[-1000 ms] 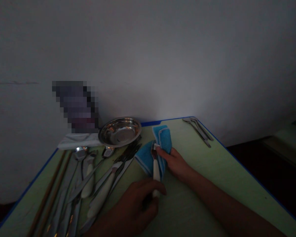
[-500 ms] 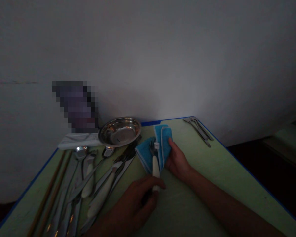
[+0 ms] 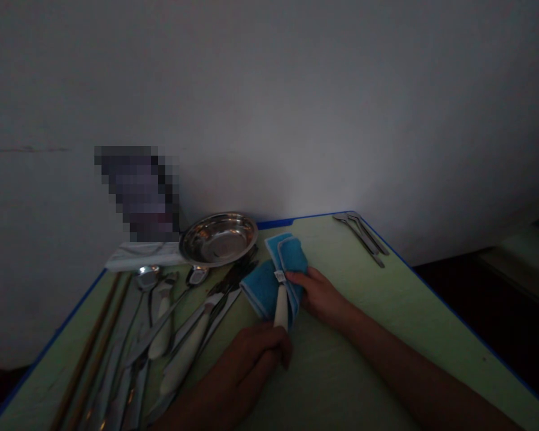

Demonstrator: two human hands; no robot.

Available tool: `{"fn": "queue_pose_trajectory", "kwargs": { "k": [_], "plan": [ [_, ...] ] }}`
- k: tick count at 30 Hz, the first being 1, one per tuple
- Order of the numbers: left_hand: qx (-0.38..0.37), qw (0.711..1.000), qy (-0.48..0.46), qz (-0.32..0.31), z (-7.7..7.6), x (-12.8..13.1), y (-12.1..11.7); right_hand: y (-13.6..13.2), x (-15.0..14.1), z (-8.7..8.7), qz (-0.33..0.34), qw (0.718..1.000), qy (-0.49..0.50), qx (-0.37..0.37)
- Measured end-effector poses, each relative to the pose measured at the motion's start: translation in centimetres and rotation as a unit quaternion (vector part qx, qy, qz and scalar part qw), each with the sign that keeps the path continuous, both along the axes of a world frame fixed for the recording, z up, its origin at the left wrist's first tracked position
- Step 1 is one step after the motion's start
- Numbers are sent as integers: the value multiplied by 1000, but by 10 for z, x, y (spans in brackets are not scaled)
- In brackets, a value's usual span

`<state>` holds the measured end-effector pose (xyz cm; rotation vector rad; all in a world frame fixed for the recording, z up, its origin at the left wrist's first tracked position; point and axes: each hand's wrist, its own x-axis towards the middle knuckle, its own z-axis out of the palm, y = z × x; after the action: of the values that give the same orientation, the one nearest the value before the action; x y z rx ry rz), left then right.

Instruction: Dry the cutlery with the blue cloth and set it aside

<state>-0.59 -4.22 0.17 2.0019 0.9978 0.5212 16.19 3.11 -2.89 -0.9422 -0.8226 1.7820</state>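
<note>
My left hand (image 3: 263, 353) is closed round the lower end of a fork's white handle (image 3: 281, 306). The fork's metal head is hidden under a folded blue cloth (image 3: 291, 257) with a pale edge and a small white tag. My right hand (image 3: 321, 293) grips that cloth from the right, thumb on top, pressing it over the fork. Left of my hands lies a bunch of knives and forks, one with a white handle (image 3: 184, 353).
A shiny steel bowl (image 3: 219, 242) stands at the back by the wall. Chopsticks (image 3: 92, 347), a ladle (image 3: 148, 277) and more cutlery lie along the left. Several metal utensils (image 3: 363, 236) rest at the far right corner. A blurred-out object (image 3: 139, 194) leans on the wall.
My right thumb has come round to the front and folded the cloth over the fork's head, which showed before. The cloth has shifted slightly left and the handle tilts more.
</note>
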Motion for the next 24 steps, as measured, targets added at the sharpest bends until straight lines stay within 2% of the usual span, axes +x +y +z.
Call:
{"fn": "queue_pose_trajectory", "kwargs": {
  "k": [5, 8, 12, 16, 20, 24],
  "plan": [
    [1, 1000, 5, -9, 1, 1, -2, -1, -1, -4, -12, 1000, -19, 17],
    [-33, 999, 10, 8, 2, 1, -3, -2, 0, -2, -21, 999, -21, 15],
    [-91, 993, -38, 66, -1, 5, -2, -4, 3, 4, 43, 994, -71, 64],
    [-100, 984, -85, 123, -8, 13, 3, -6, 4, 8, 85, 985, -106, 109],
    [-121, 968, -135, 173, -11, 18, 7, -5, 0, 4, 31, 993, -88, 74],
    [-164, 935, -218, 226, -6, 18, 8, -1, -4, 7, -54, 998, 20, -16]
  ]
}}
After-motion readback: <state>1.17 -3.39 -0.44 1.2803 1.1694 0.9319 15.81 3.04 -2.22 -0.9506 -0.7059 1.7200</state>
